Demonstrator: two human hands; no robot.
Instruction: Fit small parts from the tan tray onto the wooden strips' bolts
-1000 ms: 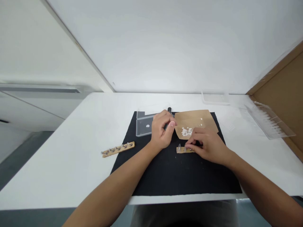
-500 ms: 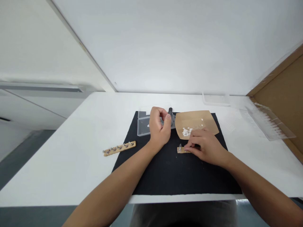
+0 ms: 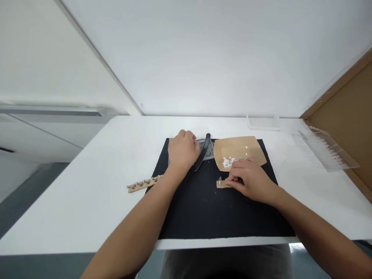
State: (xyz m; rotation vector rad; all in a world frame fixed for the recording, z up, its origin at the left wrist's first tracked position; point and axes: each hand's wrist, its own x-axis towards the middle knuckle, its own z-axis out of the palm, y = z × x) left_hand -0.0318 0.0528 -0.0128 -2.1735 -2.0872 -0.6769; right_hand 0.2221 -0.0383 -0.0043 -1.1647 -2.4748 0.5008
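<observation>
My left hand (image 3: pixel 183 150) is over the clear plastic box (image 3: pixel 209 149) at the back of the black mat, back of the hand up; its fingertips are hidden. Just right of it lies a black curved tool (image 3: pixel 204 151). My right hand (image 3: pixel 247 177) is closed, thumb and fingers pinched on a small cork-coloured strip (image 3: pixel 222 184) on the mat. A small clear piece (image 3: pixel 220 180) stands upright on the strip's left end. Behind my right hand, a brown paper tray (image 3: pixel 235 146) holds several small white pieces (image 3: pixel 227 162).
Left of the mat (image 3: pixel 200 209), a tan strip (image 3: pixel 144 184) bears a row of small shiny pieces. A clear tray (image 3: pixel 264 123) is at the back; a clear case with a row of white tips (image 3: pixel 328 151) lies right, beside a cardboard panel (image 3: pixel 345 100).
My left hand has moved left and turned over the clear box, leaving the black tool more exposed. My right hand stays at the small strip.
</observation>
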